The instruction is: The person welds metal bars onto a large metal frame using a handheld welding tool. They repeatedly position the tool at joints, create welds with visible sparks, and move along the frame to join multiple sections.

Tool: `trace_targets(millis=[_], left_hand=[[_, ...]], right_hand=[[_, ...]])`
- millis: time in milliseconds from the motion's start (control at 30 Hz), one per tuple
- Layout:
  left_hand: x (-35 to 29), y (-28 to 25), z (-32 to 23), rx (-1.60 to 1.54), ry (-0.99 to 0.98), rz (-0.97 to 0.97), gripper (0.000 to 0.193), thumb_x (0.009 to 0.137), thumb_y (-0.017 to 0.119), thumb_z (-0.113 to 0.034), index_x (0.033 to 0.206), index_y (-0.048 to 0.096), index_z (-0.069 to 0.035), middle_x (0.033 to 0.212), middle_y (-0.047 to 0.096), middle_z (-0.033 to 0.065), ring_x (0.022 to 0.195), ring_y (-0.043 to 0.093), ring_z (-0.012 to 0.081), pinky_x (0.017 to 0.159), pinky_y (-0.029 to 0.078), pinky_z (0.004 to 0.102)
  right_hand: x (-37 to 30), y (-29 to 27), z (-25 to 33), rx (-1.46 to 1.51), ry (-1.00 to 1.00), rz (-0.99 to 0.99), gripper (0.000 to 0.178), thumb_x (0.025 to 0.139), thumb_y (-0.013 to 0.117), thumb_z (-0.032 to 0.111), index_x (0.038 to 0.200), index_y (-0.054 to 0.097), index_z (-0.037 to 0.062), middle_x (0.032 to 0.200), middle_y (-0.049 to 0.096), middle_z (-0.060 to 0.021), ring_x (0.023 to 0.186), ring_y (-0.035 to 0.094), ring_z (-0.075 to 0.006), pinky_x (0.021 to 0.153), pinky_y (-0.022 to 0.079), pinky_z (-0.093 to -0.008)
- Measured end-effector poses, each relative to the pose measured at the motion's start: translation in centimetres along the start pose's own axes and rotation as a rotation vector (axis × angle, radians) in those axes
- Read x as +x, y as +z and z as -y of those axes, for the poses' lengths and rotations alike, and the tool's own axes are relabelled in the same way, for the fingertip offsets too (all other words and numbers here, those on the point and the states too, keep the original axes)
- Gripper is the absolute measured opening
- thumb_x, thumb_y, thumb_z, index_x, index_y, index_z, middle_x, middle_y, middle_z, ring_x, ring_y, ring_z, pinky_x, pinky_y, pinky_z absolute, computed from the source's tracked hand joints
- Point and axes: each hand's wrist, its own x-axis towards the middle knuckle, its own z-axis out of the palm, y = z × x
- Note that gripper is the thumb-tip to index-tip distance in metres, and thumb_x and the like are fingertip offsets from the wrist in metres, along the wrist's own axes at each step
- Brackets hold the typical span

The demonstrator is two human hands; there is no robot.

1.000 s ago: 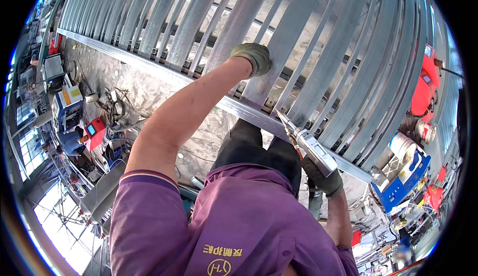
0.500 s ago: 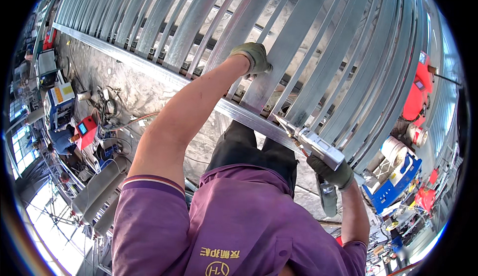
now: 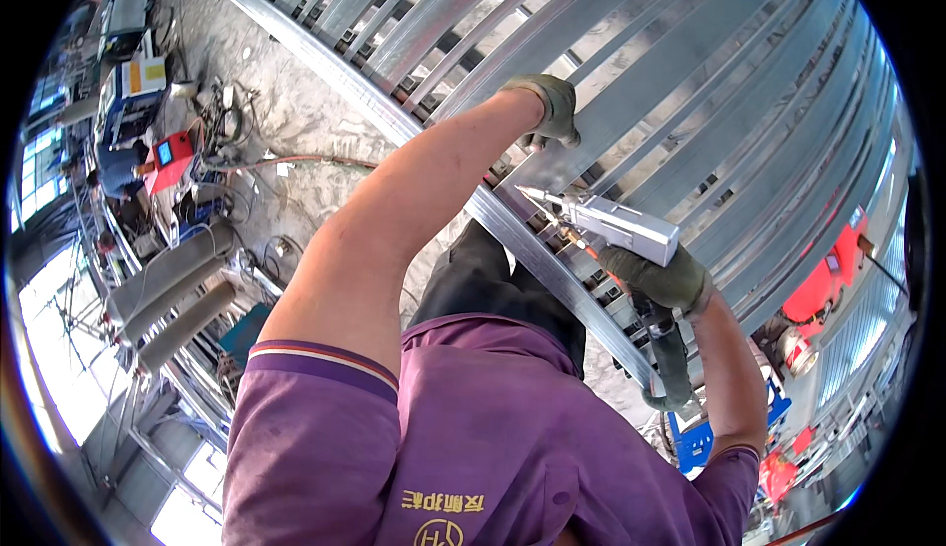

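The silver handheld welding gun [image 3: 616, 226] points its nozzle at the galvanized steel slats [image 3: 631, 83]. My gloved right hand [image 3: 658, 278] wraps its grip; my gloved left hand [image 3: 548, 107] curls onto a slat above the gun.

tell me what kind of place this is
Most likely a metal fabrication workshop. Long galvanised steel slats fill the frame, the gloved right hand holds a silver handheld welding gun at their rail, and machines with cables stand on the concrete floor.
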Motion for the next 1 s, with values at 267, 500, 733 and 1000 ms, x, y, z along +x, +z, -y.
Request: trace_targets(millis=[267,500,733,1000], left_hand=[[0.7,0.6,0.5,-0.037,-0.014,-0.023,0.045,0.096,0.082,-0.044,0.117,0.083,-0.004,0.092,0.086,0.0082,0.084,0.084,0.0235,0.078,0.066,0.0396],[0.5,0.5,0.4,-0.039,-0.005,-0.041,0.040,0.099,0.078,-0.044,0.117,0.081,-0.009,0.082,0.082,0.0086,0.071,0.081,0.0216,0.072,0.065,0.0379],[0.3,0.6,0.3,-0.069,-0.016,-0.052,0.044,0.096,0.081,-0.045,0.114,0.083,-0.005,0.084,0.083,0.0079,0.074,0.081,0.0219,0.072,0.065,0.0386],[0.2,0.7,0.1,-0.038,-0.030,-0.069,0.045,0.097,0.081,-0.047,0.115,0.082,-0.006,0.080,0.083,0.0065,0.073,0.082,0.0188,0.074,0.065,0.0378]], right_hand=[[4.4,0.2,-1.6,0.115,-0.016,0.127,0.043,0.101,0.088,0.027,0.138,0.077,0.0087,0.107,0.081,-0.0013,0.088,0.068,-0.0077,0.075,0.059,-0.0307],[5.2,-0.4,-2.1,0.156,0.015,0.188,0.041,0.102,0.087,0.021,0.139,0.076,0.0081,0.109,0.082,-0.0009,0.091,0.068,-0.0064,0.075,0.059,-0.0277],[5.9,0.1,-2.4,0.085,-0.033,0.180,0.041,0.103,0.086,0.024,0.139,0.076,0.0074,0.113,0.082,-0.0020,0.094,0.071,-0.0073,0.078,0.060,-0.0290],[5.8,0.4,-2.1,0.099,-0.112,0.176,0.041,0.102,0.086,0.023,0.138,0.076,0.0069,0.115,0.083,-0.0047,0.098,0.073,-0.0097,0.081,0.061,-0.0306]])
